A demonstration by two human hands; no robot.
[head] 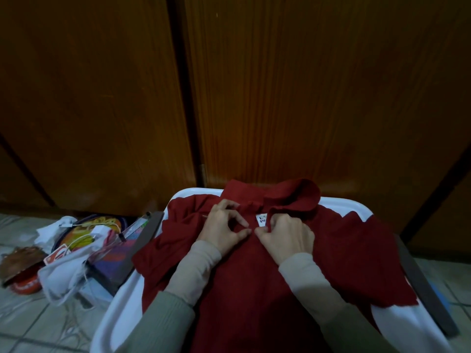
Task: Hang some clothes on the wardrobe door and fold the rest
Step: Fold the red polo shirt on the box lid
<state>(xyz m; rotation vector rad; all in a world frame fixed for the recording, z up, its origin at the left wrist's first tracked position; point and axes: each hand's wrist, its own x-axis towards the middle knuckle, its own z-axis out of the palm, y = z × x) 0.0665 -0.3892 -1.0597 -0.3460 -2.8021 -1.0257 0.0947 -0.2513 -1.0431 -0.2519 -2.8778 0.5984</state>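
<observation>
The fingers [244, 231] of my left hand [221, 225] and right hand [285, 234] pinch the placket of the dark red collared knit shirt [254, 276], just below its white size label [262, 220]; the shirt lies spread over a white plastic laundry basket [112, 309] before the brown wooden wardrobe doors [280, 85]; cluttered bags and papers [76, 250] sit left on the tiled floor [25, 327].

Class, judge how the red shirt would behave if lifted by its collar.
The red shirt would likely hang limp: it already drapes over the basket. Probably light, being thin knit. Both hands, left hand and right hand, pinch folds easily.
</observation>
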